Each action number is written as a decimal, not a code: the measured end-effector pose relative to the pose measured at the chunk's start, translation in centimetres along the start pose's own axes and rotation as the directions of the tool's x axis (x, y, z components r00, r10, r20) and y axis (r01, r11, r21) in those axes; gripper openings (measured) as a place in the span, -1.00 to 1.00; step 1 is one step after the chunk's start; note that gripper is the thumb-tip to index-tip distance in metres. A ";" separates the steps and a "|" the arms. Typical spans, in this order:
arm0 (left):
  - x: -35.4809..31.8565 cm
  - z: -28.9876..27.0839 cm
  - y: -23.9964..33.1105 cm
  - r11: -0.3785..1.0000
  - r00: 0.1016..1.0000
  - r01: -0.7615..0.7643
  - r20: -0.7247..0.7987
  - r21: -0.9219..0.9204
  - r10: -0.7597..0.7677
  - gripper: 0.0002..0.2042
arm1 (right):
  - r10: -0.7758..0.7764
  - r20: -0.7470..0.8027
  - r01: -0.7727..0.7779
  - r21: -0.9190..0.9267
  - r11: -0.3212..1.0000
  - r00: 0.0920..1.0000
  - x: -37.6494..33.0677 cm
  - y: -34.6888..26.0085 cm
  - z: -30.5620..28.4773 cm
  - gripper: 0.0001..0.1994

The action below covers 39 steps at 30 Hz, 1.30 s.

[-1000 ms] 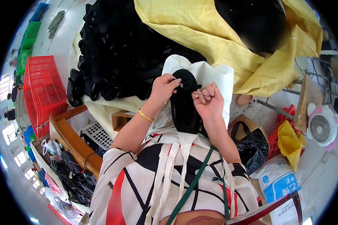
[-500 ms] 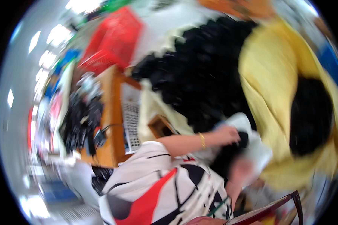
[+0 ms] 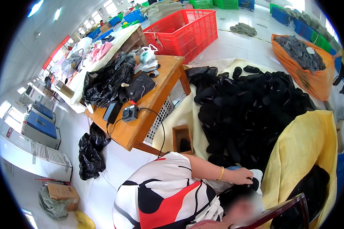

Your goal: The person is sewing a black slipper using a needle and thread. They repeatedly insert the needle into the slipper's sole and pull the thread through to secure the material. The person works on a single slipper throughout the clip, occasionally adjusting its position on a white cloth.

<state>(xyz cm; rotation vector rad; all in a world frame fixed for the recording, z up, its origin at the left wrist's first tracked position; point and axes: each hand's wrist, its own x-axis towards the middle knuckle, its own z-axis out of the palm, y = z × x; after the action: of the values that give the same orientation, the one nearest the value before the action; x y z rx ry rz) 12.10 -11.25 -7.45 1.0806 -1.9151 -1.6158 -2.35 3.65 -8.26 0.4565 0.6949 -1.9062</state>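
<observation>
My left hand (image 3: pixel 241 176), with a gold bracelet at its wrist, is closed with its fingers curled on a black cloth piece (image 3: pixel 233 192) over my lap. My right hand (image 3: pixel 245 210) lies below it, near the same black cloth; its fingers are smeared out. White material (image 3: pixel 257 176) shows beside and under the hands. Just beyond lies a big heap of black sock-like cloth pieces (image 3: pixel 248 110) on a pale sheet (image 3: pixel 197 131). To the right a yellow sack (image 3: pixel 300 133) stands open with black pieces (image 3: pixel 304 192) inside.
Left of the heap is a wooden table (image 3: pixel 156 99) with black plastic bags, a small boxy device and cables. A wooden box (image 3: pixel 182 138) stands by its leg. A red crate (image 3: pixel 185 32) and an orange sack (image 3: pixel 294 70) of grey pieces are farther off. Dark-red frames (image 3: pixel 283 208) cross the lower edge.
The view has swung and steadied, bringing more of the table and the far floor into sight. Both hands stay together at the black cloth.
</observation>
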 end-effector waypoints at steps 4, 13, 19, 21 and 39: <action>0.0 0.0 -2.4 0.984 0.983 -0.131 -0.110 0.122 0.144 -0.75 | 0.019 -0.037 -0.018 0.023 1.000 0.999 -0.6 0.9 1.6 -0.61; 0.5 -0.8 -2.2 0.958 0.982 -0.190 0.066 0.215 0.179 -0.81 | -0.102 0.207 0.129 -0.123 0.984 0.973 -1.9 1.7 0.3 -0.69; 0.8 0.1 2.4 0.803 0.938 -0.342 0.126 0.489 0.323 -0.86 | -0.524 0.442 0.610 -0.766 0.203 0.728 -3.5 -2.2 2.3 -0.87; 1.2 1.0 2.6 0.831 0.939 -0.340 0.214 0.441 0.271 -0.84 | -0.465 0.676 0.667 -0.713 -0.216 0.572 -4.5 -4.0 2.4 -0.95; 2.4 1.5 2.7 0.923 0.980 0.062 0.153 0.379 -0.128 -0.72 | -0.133 0.305 0.323 -0.739 0.592 0.943 -5.7 -3.5 1.1 -0.88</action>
<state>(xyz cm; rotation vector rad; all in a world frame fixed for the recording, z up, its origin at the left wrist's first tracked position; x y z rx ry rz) 8.73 -12.11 -5.63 1.2274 -2.3922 -1.4713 -3.17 8.01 -3.12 -0.4310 1.3939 -1.6269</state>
